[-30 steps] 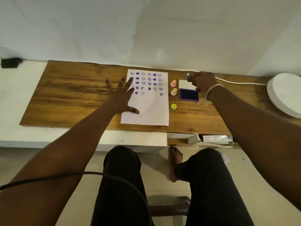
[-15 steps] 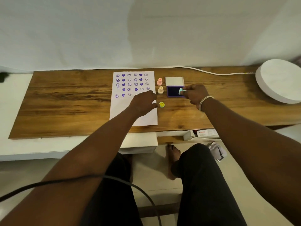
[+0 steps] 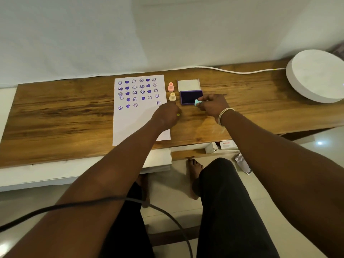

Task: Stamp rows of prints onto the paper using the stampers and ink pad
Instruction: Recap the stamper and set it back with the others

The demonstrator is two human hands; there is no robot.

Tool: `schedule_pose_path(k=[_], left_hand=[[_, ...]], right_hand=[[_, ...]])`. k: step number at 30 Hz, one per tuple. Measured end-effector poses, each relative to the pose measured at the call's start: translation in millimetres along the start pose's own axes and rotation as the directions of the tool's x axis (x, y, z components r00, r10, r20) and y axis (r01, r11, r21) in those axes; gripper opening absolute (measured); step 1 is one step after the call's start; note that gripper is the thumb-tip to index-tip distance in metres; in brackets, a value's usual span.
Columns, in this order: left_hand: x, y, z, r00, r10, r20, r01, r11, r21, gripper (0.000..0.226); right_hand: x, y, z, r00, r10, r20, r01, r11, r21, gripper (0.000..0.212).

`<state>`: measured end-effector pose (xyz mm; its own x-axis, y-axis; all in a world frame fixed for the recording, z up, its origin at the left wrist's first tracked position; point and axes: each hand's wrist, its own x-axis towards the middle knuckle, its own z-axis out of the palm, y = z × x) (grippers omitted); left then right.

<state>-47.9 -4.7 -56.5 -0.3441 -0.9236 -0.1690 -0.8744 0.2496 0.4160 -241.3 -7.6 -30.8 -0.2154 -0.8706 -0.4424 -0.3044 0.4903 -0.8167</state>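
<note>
Head view: three full rows on paper [image 3: 141, 112], two partial; right hand [image 3: 212, 106] pinching teal stamper [image 3: 197, 102] on ink pad [image 3: 190, 96], left hand [image 3: 167, 114] gripping yellow stamper [image 3: 178, 114] at five o'clock of the sheet.

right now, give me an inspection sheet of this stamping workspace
surface: wooden tabletop, its far edge against a white backdrop.
job's things: paper with purple smiley and heart prints, lower rows incomplete; pink stamper and cream stamper upright beside it; open purple ink pad, its white lid behind.
clutter: round white disc at the right end.
grippers: left hand over a yellow stamper; right hand holds a teal stamper on the pad.
cables: white cable along the back; black cable over the lap.
surroundings: boxes under the table.
</note>
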Motion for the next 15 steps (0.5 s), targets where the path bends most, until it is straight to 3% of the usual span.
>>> schedule_pose_path(k=[4,9,15], left_hand=[[-1,5,-1,0.996,-0.037,-0.08,0.022,0.982,-0.188,0.035],[-4,12,-11,0.978,-0.147,-0.147,0.046,0.843,-0.536,0.03],[-12,16,-27,0.982,-0.155,-0.109,0.016,0.642,-0.766,0.04]], right_hand=[[-5,0,-2,1.0,0.014,0.019,-0.015,0.998,0.053,0.027],[-16,-21,-6,0.992,0.054,0.117,-0.081,0.967,0.24,0.019],[-31,-44,4,0.973,-0.096,0.209,0.076,0.992,0.104,0.012]])
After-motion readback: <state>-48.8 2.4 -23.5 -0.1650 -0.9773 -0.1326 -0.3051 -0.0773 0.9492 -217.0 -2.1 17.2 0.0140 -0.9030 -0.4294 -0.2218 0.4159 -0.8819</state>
